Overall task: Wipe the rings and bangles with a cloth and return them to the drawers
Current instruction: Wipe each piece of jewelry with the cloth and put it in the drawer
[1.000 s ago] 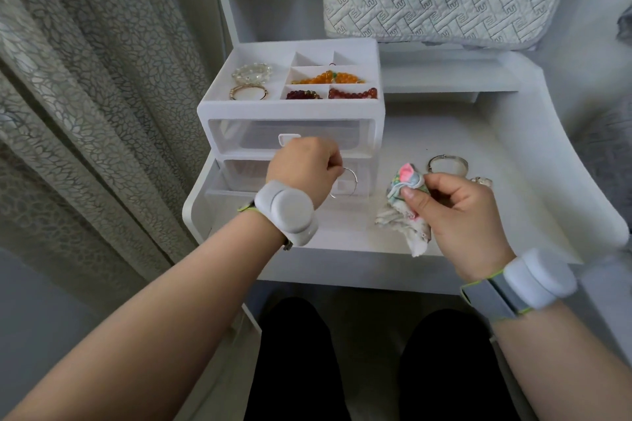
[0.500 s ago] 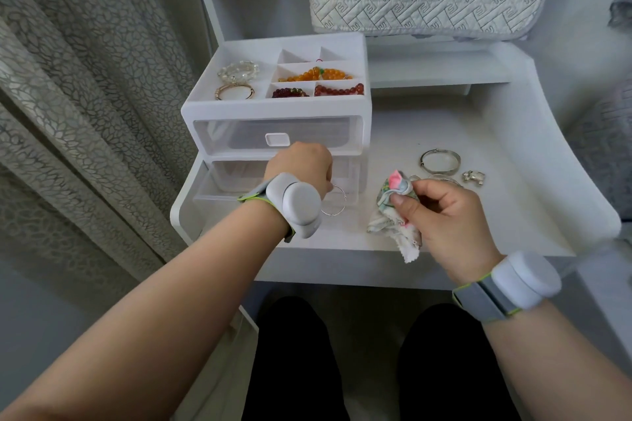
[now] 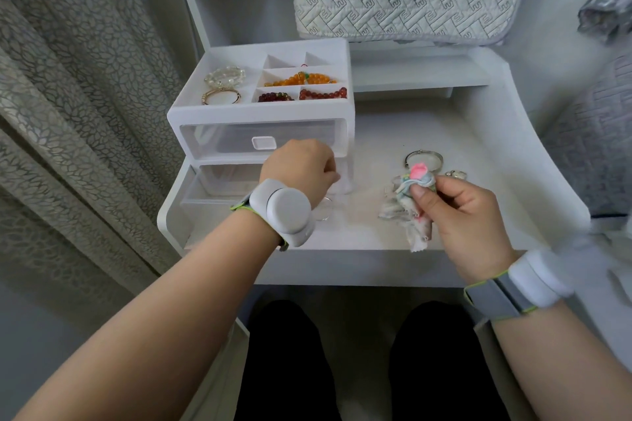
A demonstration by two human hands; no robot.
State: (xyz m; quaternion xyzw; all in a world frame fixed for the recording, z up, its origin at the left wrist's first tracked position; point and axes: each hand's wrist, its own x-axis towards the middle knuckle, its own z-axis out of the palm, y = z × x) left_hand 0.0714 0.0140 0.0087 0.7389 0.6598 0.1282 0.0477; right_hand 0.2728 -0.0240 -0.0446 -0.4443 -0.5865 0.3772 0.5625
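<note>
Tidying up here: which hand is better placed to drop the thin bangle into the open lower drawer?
Left. The left hand holds the thin bangle at the lower drawer; the right hand is busy gripping the cloth, farther right.

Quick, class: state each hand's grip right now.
Left hand: fingers curled, seemingly holding the thin bangle.
Right hand: pinching the cloth.
</note>
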